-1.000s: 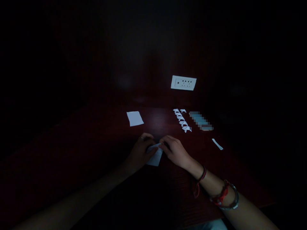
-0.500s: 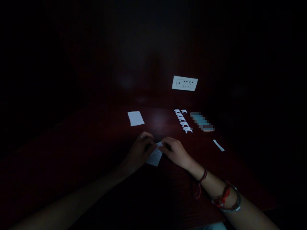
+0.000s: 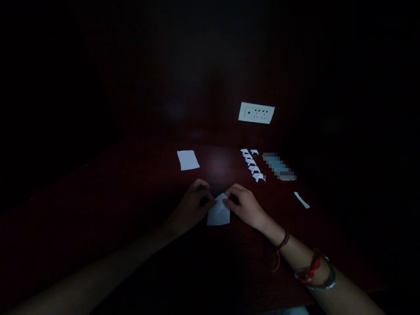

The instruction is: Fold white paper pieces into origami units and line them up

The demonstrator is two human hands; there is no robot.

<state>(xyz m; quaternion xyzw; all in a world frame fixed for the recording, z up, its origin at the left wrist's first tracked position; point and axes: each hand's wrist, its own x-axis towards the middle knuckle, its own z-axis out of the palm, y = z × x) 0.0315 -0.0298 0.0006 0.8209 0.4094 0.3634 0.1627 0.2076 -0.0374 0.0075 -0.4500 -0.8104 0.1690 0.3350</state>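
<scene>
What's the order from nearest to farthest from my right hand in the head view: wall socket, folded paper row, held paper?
1. Held paper, at the right hand's thumb, on its left.
2. Folded paper row, beyond the hand.
3. Wall socket, behind the row.

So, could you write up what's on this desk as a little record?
Left hand: holding the upper left edge of a pointed-top white paper sheet
Right hand: holding its upper right edge
Beyond hands: square white paper; row of small folded white paper pieces
Right side: flat bluish rectangular object, pixelated; narrow whitish strip
Wall: white rectangular socket plate
</scene>
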